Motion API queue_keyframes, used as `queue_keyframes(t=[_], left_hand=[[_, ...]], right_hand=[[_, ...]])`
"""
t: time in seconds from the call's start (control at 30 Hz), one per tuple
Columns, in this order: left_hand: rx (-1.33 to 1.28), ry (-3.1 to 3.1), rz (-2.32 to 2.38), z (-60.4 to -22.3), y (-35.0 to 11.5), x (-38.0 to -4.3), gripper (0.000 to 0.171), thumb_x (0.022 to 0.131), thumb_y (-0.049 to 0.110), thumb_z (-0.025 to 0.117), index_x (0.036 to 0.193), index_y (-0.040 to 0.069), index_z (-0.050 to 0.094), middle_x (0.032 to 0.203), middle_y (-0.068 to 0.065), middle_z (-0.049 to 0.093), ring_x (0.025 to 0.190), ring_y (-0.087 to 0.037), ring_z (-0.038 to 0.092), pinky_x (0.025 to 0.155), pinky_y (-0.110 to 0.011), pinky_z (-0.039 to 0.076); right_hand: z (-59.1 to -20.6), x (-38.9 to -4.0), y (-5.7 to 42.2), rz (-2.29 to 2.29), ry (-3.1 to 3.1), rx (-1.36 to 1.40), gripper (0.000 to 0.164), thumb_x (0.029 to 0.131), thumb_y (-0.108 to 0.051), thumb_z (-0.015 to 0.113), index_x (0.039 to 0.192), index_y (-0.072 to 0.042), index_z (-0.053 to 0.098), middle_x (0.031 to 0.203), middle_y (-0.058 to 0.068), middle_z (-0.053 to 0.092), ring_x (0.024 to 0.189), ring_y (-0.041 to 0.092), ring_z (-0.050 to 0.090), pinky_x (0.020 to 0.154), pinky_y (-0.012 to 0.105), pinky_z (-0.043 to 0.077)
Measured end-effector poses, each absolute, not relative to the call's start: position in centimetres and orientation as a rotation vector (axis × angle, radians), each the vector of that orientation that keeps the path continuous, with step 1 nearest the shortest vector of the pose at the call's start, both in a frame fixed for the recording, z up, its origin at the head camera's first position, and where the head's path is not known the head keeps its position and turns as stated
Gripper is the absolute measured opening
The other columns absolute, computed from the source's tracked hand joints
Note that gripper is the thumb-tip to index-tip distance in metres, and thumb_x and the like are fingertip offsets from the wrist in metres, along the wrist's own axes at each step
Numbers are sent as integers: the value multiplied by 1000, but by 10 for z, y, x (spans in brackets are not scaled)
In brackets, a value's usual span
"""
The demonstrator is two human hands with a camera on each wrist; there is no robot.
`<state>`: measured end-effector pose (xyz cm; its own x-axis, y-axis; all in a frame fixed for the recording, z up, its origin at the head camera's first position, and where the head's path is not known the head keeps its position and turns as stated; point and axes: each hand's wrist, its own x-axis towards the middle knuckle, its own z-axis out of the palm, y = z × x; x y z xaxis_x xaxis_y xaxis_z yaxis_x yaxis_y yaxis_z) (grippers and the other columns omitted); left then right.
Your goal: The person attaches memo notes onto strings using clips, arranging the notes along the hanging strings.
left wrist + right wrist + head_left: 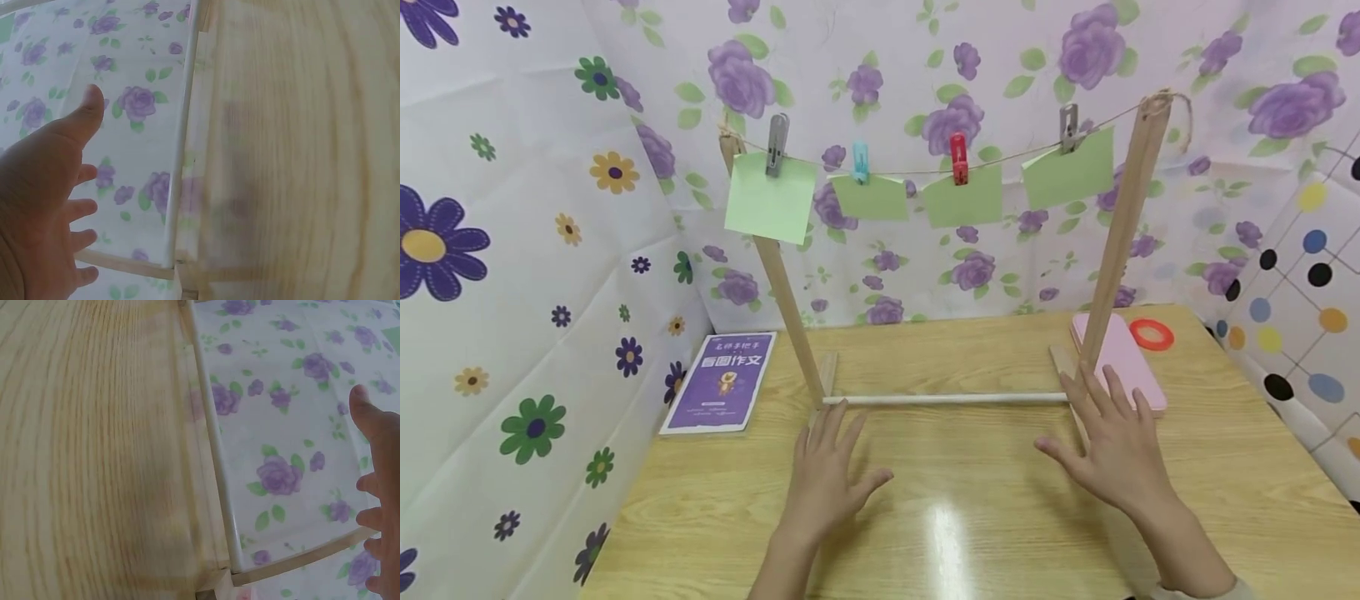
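Observation:
A wooden frame stands on the table, with a left post (786, 300), a right post (1123, 217) and a white rod (947, 400) joining them low down. Twine (898, 172) runs between the post tops. From it hang green paper notes (771, 200) in a row, held by a grey clothespin (778, 143), a blue clothespin (861, 162), a red clothespin (958, 158) and another grey clothespin (1068, 127). My left hand (826, 479) is spread near the left post's foot, holding nothing. Fingers extended, my right hand (1116, 450) is by the right post's foot; contact cannot be told.
A purple booklet (718, 383) lies at the table's left edge. Behind the right post are a pink case (1131, 367) and a red ring (1152, 334). Flowered cloth (970, 275) hangs behind the table (955, 475), with more cloth on both sides.

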<state>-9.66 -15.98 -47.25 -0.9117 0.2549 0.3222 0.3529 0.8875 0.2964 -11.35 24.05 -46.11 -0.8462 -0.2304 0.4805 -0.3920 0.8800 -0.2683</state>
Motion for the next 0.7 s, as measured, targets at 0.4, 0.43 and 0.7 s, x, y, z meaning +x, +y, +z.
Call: queue_keyframes(t=[0.4, 0.43, 0.7], left_hand=[[-416, -2828, -505, -470, -159, -94, 88, 86, 63, 70, 155, 16, 42, 168, -8, 16, 154, -36, 6, 121, -69, 9], [-422, -2827, -508, -470, -159, -94, 88, 87, 63, 70, 155, 16, 42, 168, -9, 16, 154, -36, 6, 121, -68, 8], [-401, -2842, -498, -475, -157, -94, 87, 88, 64, 68, 155, 15, 42, 169, -7, 13, 155, -35, 2, 122, -65, 4]], right_hand=[[-463, -106, 247, 538, -2669, 399, 91, 94, -54, 65, 163, -19, 17, 167, 11, 19, 155, 33, -1, 122, 64, -6], [-465, -106, 246, 534, -2672, 398, 89, 95, -54, 63, 163, -19, 17, 167, 12, 19, 156, 32, -2, 122, 64, -6], [-472, -106, 238, 557, -2670, 391, 84, 97, -52, 61, 163, -18, 20, 165, 15, 25, 156, 30, -1, 122, 64, -4]])
